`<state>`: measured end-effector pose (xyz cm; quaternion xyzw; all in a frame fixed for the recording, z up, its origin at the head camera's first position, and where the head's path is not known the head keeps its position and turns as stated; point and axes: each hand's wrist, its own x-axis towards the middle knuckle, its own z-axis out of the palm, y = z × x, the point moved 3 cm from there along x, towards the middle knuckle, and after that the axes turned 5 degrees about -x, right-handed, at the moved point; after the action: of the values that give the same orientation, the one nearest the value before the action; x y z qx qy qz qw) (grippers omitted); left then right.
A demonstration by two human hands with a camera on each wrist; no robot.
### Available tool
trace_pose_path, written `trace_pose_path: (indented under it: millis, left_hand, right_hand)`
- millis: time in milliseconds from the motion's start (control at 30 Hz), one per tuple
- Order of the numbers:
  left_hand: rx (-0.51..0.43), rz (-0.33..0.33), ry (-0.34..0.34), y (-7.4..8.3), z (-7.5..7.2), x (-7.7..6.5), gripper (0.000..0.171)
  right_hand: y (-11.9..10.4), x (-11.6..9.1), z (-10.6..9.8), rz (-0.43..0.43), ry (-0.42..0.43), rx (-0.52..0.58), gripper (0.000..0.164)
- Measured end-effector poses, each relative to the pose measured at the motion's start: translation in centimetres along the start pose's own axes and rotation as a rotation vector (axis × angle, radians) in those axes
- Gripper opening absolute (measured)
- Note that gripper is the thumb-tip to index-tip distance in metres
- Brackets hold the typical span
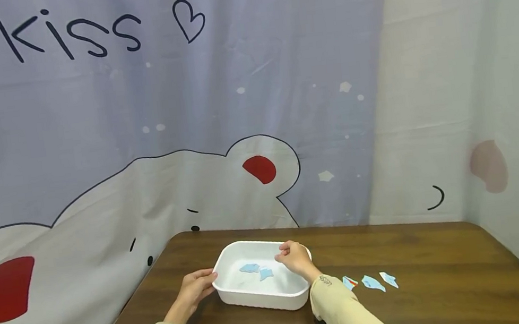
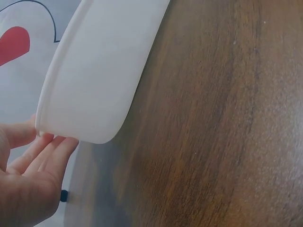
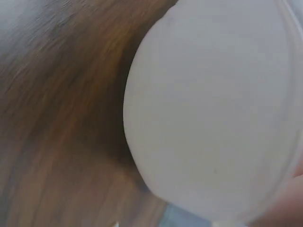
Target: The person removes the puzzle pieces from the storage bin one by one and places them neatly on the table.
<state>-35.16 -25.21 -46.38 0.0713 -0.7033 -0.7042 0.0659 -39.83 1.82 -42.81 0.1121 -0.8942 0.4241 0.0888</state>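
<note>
A white plastic basin (image 1: 263, 299) stands on the wooden table, with pale blue paper scraps (image 1: 249, 268) lying on its floor. At the basin's left end, my left hand (image 1: 196, 289) grips the rim; in the left wrist view its thumb is by the rim and the other fingers are under it. My right hand (image 1: 298, 259) hangs over the basin's right part, fingers bent, thumb and fingertips apart, and no scrap shows between them. In the right wrist view, the basin's wall (image 3: 208, 104) hides most of that hand.
Right of the basin, several torn scraps lie on the table (image 1: 435, 270): one with red (image 1: 349, 282), a blue one (image 1: 372, 283) and a white-and-blue one (image 1: 389, 279). A printed curtain (image 1: 185, 101) hangs behind the table.
</note>
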Motion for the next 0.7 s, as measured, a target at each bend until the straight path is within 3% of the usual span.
trace_pose_path:
  millis: [133, 333, 567, 700]
  left_hand:
    - [-0.001, -0.001, 0.007, -0.2, -0.1, 0.1, 0.039]
    - [-0.009, -0.009, 0.027, -0.6, -0.2, -0.2, 0.039]
    - [-0.043, 0.006, 0.000, -0.4, 0.0, 0.1, 0.041]
    - [-0.055, -0.002, 0.016, -0.5, -0.3, 0.0, 0.040]
  right_hand:
    - [0.1, 0.5, 1.6, 0.017, -0.074, -0.015, 0.033]
    - [0.7, 0.3, 4.4, 0.104, -0.264, -0.014, 0.047]
    - [0.5, 0.5, 5.6, 0.046, -0.195, -0.036, 0.051]
    - [0.3, 0.6, 5.9, -0.002, -0.207, -0.067, 0.050]
